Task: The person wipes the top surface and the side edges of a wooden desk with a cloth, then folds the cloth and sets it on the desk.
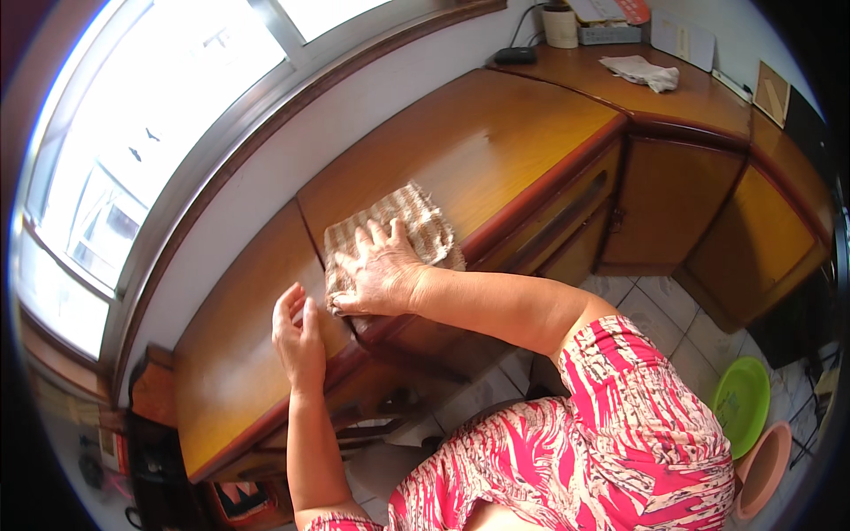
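My right hand (pixel 382 269) presses flat on a folded brown-and-cream striped cloth (pixel 425 222), fingers spread over it. The cloth lies on a varnished wooden countertop (pixel 518 133), across the seam between two sections and close to the red-brown front edge. Its underside is hidden. To the left, my left hand (pixel 299 332) hovers at or just above the left section of the countertop, near the front edge. Nothing is in it, and its fingers are loosely curled and apart. Whether it touches the wood, I cannot tell.
A white cloth (pixel 641 72), a black box (pixel 515 56) and a cream pot (pixel 560 26) stand on the far corner section. Cabinet doors (pixel 671 199) line the front below. On the tiled floor are a green basin (pixel 742 405) and a pink basin (pixel 764 471). Windows (pixel 153 133) run along the left.
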Demonstrator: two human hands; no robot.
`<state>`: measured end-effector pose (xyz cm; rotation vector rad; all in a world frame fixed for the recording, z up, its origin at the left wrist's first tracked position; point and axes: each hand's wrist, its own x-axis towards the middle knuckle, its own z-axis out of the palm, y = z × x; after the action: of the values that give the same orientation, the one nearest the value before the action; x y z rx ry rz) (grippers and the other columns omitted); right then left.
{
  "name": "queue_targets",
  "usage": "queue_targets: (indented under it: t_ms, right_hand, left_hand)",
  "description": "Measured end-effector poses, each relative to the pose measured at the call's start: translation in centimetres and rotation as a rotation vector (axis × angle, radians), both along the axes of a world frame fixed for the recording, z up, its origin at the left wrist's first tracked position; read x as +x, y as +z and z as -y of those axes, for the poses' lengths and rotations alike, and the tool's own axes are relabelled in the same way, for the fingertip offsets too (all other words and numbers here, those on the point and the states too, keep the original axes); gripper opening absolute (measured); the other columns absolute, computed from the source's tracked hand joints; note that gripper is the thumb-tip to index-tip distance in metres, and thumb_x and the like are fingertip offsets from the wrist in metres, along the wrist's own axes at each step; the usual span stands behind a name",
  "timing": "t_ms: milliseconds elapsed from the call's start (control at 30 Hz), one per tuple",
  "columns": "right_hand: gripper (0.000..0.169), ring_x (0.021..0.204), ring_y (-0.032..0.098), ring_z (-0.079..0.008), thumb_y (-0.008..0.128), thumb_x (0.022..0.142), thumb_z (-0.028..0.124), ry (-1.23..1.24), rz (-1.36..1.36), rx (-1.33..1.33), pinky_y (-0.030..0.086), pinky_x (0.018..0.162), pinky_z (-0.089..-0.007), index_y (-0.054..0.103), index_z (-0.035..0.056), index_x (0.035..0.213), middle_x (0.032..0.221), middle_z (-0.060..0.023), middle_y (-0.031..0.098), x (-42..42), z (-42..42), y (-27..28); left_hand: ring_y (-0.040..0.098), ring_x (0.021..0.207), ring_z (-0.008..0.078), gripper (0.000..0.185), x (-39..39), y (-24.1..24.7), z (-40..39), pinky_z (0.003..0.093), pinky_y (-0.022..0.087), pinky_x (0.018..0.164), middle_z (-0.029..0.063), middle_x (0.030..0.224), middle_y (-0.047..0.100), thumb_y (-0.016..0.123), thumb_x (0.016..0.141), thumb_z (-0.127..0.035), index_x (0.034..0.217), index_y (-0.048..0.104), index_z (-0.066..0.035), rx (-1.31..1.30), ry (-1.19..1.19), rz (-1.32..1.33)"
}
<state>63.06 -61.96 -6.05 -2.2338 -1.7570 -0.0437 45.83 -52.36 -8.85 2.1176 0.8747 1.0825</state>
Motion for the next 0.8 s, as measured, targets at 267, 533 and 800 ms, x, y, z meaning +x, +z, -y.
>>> queue_targets:
  t_ms: [267,533,800]
  right_hand:
    - [0.05,0.134,0.042,-0.0311,0.046,0.09,0.055,0.032,0.036,-0.013,0.024,0.105,-0.0674,0.06,0.029,0.13,0.14,-0.0116,0.052,4.5,0.6,-0.1]
    - [0.062,0.142,0.034,-0.0252,0.04,0.091,0.067,-0.393,0.264,-0.085,0.02,0.111,-0.0625,0.05,0.0311,0.141,0.151,-0.0049,0.043,17.2,6.3,0.4]
    - [0.068,0.148,0.023,-0.0247,0.036,0.091,0.068,-0.678,0.172,-0.143,0.011,0.116,-0.0587,0.04,0.0323,0.148,0.158,-0.0041,0.032,27.2,11.6,1.5]
  left_hand:
    - [0.055,0.122,0.0322,0.048,1.8,0.8,0.6,0.0394,0.043,0.102,0.0196,0.131,0.057,0.066,0.091,-0.025,0.131,0.054,-0.001,0.171,-0.058,-0.312]
    - [0.032,0.141,0.0352,0.071,6.1,1.0,-1.1,0.0443,0.026,0.115,0.0229,0.151,0.036,0.052,0.096,-0.047,0.144,0.038,0.004,0.318,-0.052,-0.627]
    - [0.026,0.145,0.0332,0.068,5.2,0.6,-2.1,0.0458,0.019,0.117,0.0206,0.154,0.032,0.045,0.098,-0.047,0.144,0.039,0.002,0.193,-0.108,-0.631]
